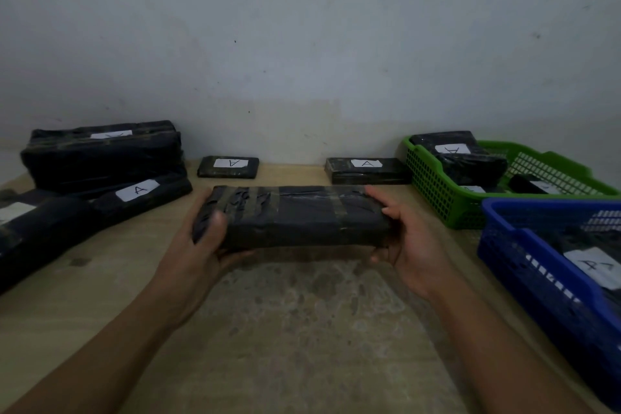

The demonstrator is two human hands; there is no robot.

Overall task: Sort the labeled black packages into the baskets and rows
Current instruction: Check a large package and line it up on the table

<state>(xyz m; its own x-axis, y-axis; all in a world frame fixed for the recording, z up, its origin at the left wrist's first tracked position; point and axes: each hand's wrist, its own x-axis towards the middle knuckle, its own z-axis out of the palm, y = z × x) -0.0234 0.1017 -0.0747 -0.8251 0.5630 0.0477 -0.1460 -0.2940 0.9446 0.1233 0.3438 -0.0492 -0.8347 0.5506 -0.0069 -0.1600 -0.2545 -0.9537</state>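
A long black taped package point(295, 215) is held above the table in front of me, its label not showing. My left hand point(198, 242) grips its left end, thumb on top. My right hand point(403, 239) grips its right end, fingers curled under. Two small labeled packages lie in a row by the wall, the left one point(228, 167) and the right one point(368, 170), each marked A. The green basket point(433, 191) at the right holds labeled packages. The blue basket point(524, 255) nearer me holds a package with a white label.
A stack of large black packages point(100, 155) sits at the back left, with a long one marked A point(84, 215) lying in front of it. The wooden table point(117, 279) has a worn patch near me. A pale wall point(302, 44) closes the back.
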